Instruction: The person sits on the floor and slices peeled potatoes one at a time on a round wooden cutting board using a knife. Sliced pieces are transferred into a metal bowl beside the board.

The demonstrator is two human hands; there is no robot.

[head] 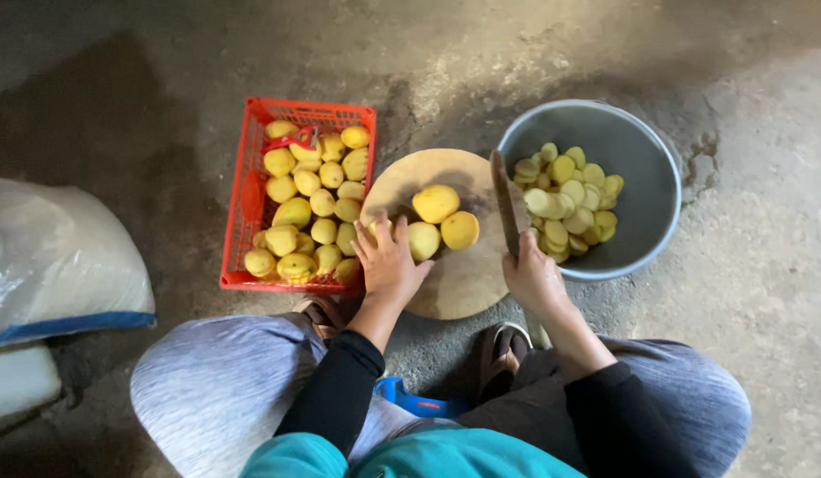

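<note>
My left hand [388,261] rests open-fingered on peeled potatoes [437,221] atop the round wooden board [459,283]. My right hand [534,279] grips a knife [508,199], blade upright, between board and the grey bowl [645,159] of slices.

White sack [56,257] – blue-edged – at far left
</note>
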